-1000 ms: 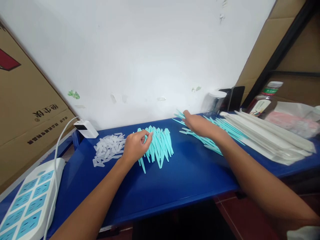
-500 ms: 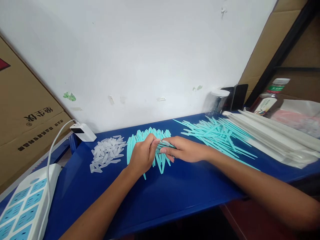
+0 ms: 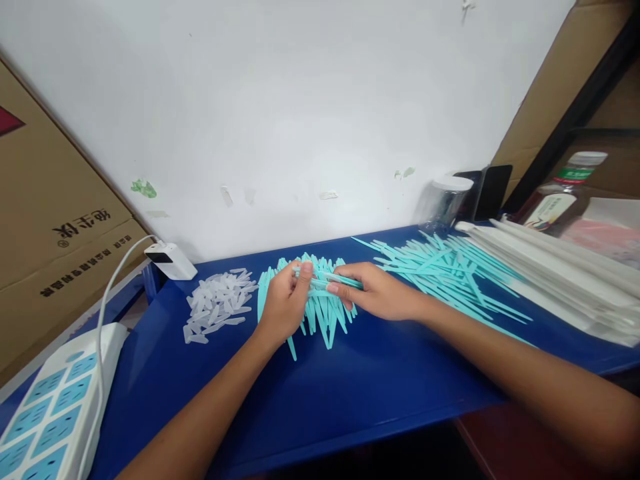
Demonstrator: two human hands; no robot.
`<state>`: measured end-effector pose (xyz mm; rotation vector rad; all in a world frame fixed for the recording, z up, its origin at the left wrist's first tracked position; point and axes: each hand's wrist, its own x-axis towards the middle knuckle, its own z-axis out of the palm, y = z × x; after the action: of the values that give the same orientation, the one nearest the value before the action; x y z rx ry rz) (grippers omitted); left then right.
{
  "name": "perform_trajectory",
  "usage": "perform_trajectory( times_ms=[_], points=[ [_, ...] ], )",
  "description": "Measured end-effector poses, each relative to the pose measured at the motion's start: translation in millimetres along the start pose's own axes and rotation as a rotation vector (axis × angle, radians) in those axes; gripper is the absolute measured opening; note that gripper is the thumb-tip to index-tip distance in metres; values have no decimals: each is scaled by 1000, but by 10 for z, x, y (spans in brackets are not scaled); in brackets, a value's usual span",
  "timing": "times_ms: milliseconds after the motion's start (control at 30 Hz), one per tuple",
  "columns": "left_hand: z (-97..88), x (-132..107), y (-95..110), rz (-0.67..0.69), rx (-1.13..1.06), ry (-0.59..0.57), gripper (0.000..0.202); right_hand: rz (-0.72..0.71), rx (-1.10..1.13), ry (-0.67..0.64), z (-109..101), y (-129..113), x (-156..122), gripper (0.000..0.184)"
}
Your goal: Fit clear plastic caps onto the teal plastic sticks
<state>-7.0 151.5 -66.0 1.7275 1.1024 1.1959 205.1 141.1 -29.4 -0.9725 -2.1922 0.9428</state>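
My left hand (image 3: 285, 303) and my right hand (image 3: 377, 290) meet above a pile of short teal plastic pieces (image 3: 320, 310) on the blue table (image 3: 350, 387). Both hands pinch the same long teal stick (image 3: 327, 280), which lies level between their fingertips. A heap of long teal sticks (image 3: 445, 270) lies to the right of my right hand. A small pile of clear plastic caps (image 3: 217, 303) sits to the left of my left hand.
A white power strip (image 3: 50, 407) with a cable and a white charger (image 3: 170, 259) lie at the left. Cardboard boxes (image 3: 45, 200) lean at the left wall. Stacked white packets (image 3: 560, 273), a clear jar (image 3: 445, 200) and a bottle (image 3: 555, 197) stand at the right.
My right hand left the heap of long sticks at the right and came to the middle with a stick. My left hand rose from the short pieces and took hold of that stick.
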Motion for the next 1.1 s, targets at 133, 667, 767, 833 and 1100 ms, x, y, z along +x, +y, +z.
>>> perform_trajectory(
  times_ms=[133, 667, 767, 833, 1100],
  points=[
    [-6, -29, 49, 150, 258, 29, 55, 5, 56, -29, 13, 18, -10, 43],
    [-40, 27, -26, 32, 191, 122, 55, 108, 123, 52, 41, 120, 26, 49],
    [-70, 29, -12, 41, 164, 102, 55, 77, 121, 87, 40, 113, 26, 48],
    [-86, 26, 6, 68, 149, 62, 55, 67, 155, 60, 45, 89, 20, 45],
    [-79, 38, 55, 68, 223, 55, 55, 71, 114, 55, 87, 64, 11, 49]
  ],
)
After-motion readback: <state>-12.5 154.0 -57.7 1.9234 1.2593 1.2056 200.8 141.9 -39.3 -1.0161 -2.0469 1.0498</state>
